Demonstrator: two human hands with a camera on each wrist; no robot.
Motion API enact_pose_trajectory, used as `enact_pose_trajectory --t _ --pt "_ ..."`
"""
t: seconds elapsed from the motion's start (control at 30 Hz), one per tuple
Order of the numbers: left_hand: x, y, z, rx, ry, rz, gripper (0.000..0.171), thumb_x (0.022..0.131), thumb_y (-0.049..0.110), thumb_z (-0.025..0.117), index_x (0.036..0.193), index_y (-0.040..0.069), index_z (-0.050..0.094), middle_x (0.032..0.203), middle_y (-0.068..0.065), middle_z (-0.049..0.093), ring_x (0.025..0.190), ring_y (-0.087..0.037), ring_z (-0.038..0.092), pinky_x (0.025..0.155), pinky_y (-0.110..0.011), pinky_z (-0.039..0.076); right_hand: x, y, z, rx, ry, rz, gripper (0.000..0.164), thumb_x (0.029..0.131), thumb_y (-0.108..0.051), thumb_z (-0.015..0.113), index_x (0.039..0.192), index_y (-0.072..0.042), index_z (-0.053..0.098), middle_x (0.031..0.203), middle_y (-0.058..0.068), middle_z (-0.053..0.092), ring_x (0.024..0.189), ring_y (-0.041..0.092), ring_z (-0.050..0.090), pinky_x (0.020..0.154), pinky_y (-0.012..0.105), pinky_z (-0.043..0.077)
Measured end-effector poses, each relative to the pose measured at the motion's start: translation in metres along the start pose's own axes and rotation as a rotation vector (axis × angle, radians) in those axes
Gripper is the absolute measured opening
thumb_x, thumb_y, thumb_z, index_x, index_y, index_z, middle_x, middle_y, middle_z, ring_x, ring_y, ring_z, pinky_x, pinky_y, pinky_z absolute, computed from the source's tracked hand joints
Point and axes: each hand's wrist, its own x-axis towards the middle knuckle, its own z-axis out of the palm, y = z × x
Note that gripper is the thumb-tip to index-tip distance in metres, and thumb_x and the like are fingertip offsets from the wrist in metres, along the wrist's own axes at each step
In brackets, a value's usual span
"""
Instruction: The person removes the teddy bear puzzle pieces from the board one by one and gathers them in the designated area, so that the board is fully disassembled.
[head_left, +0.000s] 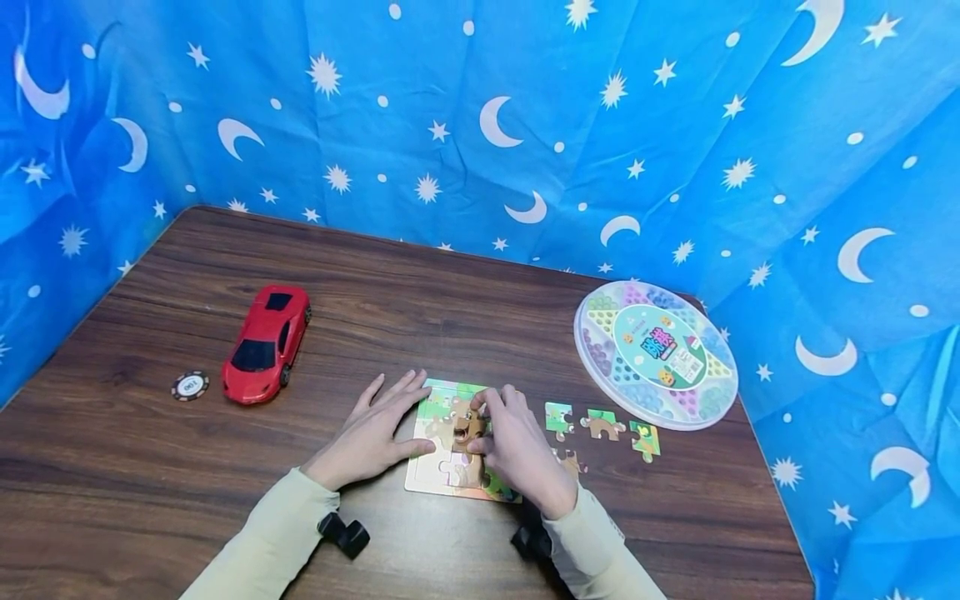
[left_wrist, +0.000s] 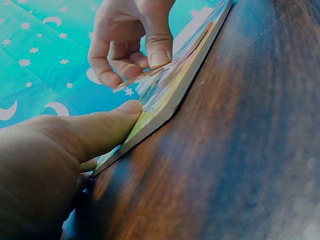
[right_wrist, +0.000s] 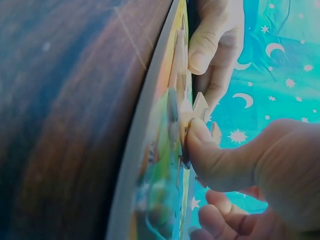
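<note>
Tilted puzzle piece, top pointing away

Red toy car, chip, game box
Left of left hand: car and chip; beyond right hand, to its right: box; farther back: moon-and-star cloth.

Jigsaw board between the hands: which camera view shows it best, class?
The head view: it looks down on the jigsaw board, showing most of its face, though the right hand hides part. The left wrist view shows its edge and steeply foreshortened face; the right wrist view also shows it nearly edge-on.
</note>
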Motion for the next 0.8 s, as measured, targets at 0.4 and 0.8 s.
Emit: enact_pose_trajectory --t 0.4,0.8 --pt "-0.001 0.0 0.002 -0.008 0.003 0.001 0.08 0.085 0.053 0.068 0.146 0.007 0.044 0.157 -0.005 0.028 0.146 -0.021 0.02 0.118 -0.048 -0.001 -0.01 0.0 -0.001 0.114 0.095 -0.075 0.043 0.076 -0.02 0.084 0.105 -0.012 0.054 0.091 -0.004 0.06 0.08 0.013 0.054 0.07 0.029 0.048" --pt "-0.001 0.001 0.002 0.011 0.021 0.015 0.079 0.086 0.057 0.064 0.145 0.007 0.045 0.157 -0.006 0.03 0.146 -0.022 0.021 0.117 -0.051 0.0 -0.011 0.003 -0.001 0.353 0.104 -0.031 0.032 0.086 -0.007 0.073 0.109 -0.012 0.051 0.078 -0.008 0.055 0.063 0.006 0.052 0.055 0.023 0.048"
